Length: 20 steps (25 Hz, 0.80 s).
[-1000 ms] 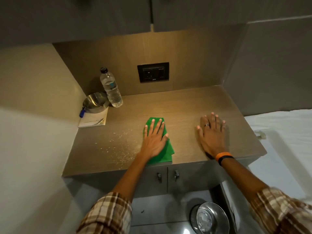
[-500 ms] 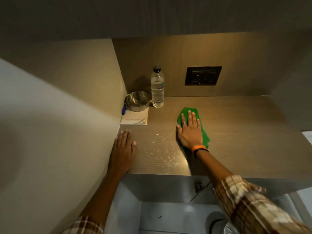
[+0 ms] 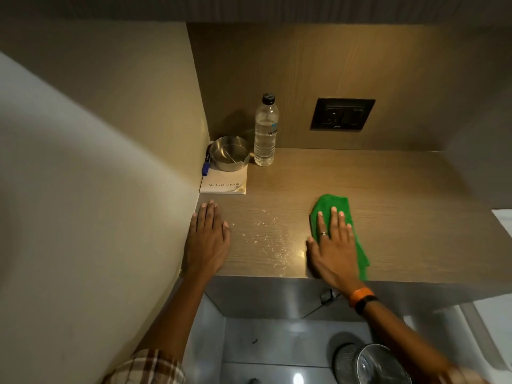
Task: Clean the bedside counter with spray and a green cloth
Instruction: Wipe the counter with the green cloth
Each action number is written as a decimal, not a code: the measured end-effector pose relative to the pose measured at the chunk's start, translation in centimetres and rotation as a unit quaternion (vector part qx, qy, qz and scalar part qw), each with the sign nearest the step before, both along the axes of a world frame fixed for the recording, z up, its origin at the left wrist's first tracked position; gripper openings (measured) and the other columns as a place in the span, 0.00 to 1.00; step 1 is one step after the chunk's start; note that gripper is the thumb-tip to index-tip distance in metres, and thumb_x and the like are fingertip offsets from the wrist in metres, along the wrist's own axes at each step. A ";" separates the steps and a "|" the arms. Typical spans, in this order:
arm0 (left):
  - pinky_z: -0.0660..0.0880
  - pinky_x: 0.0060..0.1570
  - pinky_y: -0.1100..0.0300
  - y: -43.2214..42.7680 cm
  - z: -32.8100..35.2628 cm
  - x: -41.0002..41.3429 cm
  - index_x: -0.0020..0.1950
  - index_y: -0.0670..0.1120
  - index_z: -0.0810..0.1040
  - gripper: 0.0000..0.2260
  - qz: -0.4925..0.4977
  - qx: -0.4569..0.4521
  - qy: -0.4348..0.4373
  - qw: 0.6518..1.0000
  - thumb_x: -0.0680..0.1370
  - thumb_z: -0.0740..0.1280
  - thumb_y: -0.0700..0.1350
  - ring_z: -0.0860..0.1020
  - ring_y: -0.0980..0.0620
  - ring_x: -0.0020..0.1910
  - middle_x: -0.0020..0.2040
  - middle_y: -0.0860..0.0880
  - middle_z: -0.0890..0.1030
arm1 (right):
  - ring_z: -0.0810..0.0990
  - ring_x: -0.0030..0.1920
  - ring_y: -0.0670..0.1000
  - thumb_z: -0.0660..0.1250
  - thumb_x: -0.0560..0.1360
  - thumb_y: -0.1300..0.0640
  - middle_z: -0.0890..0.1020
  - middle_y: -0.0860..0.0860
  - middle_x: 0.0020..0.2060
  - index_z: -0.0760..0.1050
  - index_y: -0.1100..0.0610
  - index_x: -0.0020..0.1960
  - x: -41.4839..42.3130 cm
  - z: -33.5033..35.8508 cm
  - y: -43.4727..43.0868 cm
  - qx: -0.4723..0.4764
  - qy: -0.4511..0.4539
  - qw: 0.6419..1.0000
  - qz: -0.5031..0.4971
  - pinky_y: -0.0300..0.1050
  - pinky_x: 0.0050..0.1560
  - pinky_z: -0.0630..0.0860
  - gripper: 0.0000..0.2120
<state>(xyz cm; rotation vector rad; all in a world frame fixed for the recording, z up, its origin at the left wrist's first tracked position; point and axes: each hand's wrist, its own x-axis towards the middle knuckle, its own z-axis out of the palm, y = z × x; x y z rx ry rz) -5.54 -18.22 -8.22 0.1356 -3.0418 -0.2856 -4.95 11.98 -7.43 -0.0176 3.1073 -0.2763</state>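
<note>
My right hand [image 3: 331, 243] lies flat on the green cloth [image 3: 336, 206], fingers spread and straight, pressing it down on the counter [image 3: 401, 217] rather than gripping it; the cloth sits near the front edge, about midway along it, with one end trailing to that edge beside my wrist; an orange band [image 3: 360, 296] circles that wrist and a ring shows on one finger. My left hand [image 3: 207, 239] rests palm down at the front left corner of the counter, against the side wall [image 3: 97, 189], fingers extended and holding nothing. Between my two hands a patch of spray droplets [image 3: 266, 236] glistens on the wood, just left of the cloth and not yet wiped. In the back left corner a notepad [image 3: 225, 182] lies flat with a steel bowl [image 3: 229, 153] sitting on its far end and a blue pen [image 3: 205, 166] beside the bowl at the wall; a water bottle [image 3: 266, 131] stands upright just right of the bowl, near the back edge; a black socket plate [image 3: 342, 114] is set in the back panel above the counter. A metal bin [image 3: 379, 367] stands on the floor below.
</note>
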 end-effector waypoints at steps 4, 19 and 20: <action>0.44 0.80 0.49 -0.3 0.2 -0.1 0.81 0.43 0.47 0.26 -0.003 0.019 -0.022 1.000 0.85 0.47 0.52 0.46 0.47 0.81 0.82 0.45 0.50 | 0.33 0.81 0.59 0.44 0.83 0.38 0.35 0.58 0.79 0.37 0.53 0.81 0.7 -0.3 -10.5 -0.057 0.007 0.997 0.054 0.59 0.80 0.36 0.34; 0.77 0.47 0.55 -0.4 4.8 4.8 0.57 0.45 0.80 0.12 0.030 -0.038 -0.004 0.999 0.82 0.62 0.50 0.78 0.47 0.50 0.54 0.45 0.81 | 0.51 0.81 0.45 0.60 0.81 0.59 0.60 0.49 0.80 0.64 0.50 0.78 0.1 2.3 -12.5 -0.110 -0.082 0.849 0.511 0.46 0.81 0.37 0.26; 0.76 0.45 0.55 0.1 4.5 6.0 0.56 0.45 0.81 0.13 0.037 -0.039 0.011 0.998 0.82 0.62 0.52 0.78 0.46 0.49 0.53 0.45 0.81 | 0.57 0.79 0.43 0.60 0.79 0.61 0.65 0.50 0.78 0.69 0.51 0.76 0.6 2.4 -11.5 -0.180 -0.119 0.855 0.471 0.45 0.81 0.41 0.25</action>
